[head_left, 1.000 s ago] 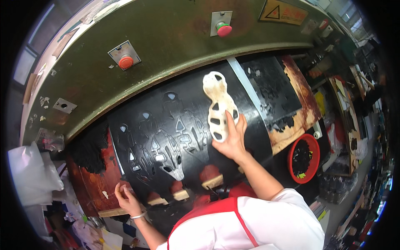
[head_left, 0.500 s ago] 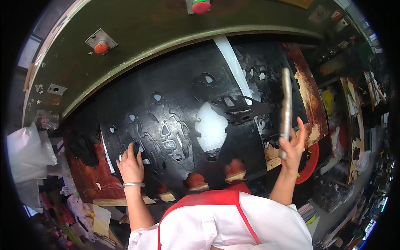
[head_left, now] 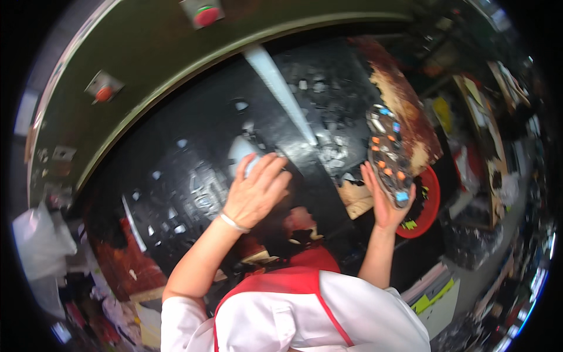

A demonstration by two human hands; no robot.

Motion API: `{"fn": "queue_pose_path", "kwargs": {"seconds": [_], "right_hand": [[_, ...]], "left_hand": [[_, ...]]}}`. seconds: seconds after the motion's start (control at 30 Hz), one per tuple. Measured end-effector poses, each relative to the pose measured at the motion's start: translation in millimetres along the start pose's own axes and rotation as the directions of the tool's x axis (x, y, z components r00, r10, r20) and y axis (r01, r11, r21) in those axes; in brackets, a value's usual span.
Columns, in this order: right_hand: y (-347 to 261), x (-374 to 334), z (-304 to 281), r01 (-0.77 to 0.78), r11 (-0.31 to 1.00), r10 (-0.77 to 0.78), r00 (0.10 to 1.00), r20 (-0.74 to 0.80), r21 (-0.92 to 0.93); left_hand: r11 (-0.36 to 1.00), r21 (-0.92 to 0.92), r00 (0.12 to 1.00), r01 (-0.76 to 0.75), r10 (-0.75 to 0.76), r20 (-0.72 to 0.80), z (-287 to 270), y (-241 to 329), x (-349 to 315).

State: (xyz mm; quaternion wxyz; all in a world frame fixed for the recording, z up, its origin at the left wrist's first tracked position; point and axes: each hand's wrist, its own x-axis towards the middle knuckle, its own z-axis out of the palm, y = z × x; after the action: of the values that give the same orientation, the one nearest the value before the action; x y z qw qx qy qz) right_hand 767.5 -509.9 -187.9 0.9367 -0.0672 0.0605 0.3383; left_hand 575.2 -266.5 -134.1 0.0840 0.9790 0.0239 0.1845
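Observation:
In my right hand is a sole-shaped cutting die, held up by its lower end. Its face is turned toward me and shows orange, blue and white pieces inside a dark rim. My left hand, with a bangle at the wrist, reaches over the middle of a black sheet. Its fingers are stretched and somewhat apart, partly covering a pale, whitish cut-out. Whether the fingertips touch the sheet is blurred. Other cut-out shapes mark the sheet to the left.
A green machine beam with red buttons spans the far side. Black scraps lie beyond a pale strip. A red basin stands below the table's right edge. White plastic bags hang at the left.
My left hand has moved right, from the left cut-outs to the pale opening. My right hand has turned the die from edge-on to face-on. The whole view has shifted.

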Motion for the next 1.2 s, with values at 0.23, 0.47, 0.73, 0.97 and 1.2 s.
{"fn": "queue_pose_path", "kwargs": {"seconds": [0.23, 0.47, 0.73, 0.97, 1.2], "right_hand": [[-12.3, 0.5, -2.1, -0.035, 0.998, 0.041, 0.987, -0.158, 0.043], [19.6, -20.1, -2.5, 0.202, -0.792, -0.069, 0.908, 0.412, -0.577], [-5.3, 12.0, -22.1, -0.023, -0.774, -0.285, 0.905, 0.317, -0.633], [-62.4, 35.7, -11.0, -0.259, -0.839, -0.490, 0.742, 0.457, -0.479], [9.2, 10.3, 20.3, 0.251, -0.290, -0.364, 0.863, 0.349, -0.924]], "left_hand": [[1.000, -0.004, 1.000, 0.017, -0.017, 0.003, -8.3, 1.1, 15.4], [0.592, -0.539, 0.761, 0.600, -0.630, 0.154, -7.5, -2.1, -72.2], [0.080, -0.929, 0.496, 0.362, -0.860, 0.119, 32.3, -10.4, -105.8], [0.196, -0.866, 0.568, 0.460, -0.814, 0.117, 30.6, -18.1, -94.7], [-0.062, -0.868, 0.432, 0.492, -0.849, 0.305, 29.4, -19.7, -73.0]]}}
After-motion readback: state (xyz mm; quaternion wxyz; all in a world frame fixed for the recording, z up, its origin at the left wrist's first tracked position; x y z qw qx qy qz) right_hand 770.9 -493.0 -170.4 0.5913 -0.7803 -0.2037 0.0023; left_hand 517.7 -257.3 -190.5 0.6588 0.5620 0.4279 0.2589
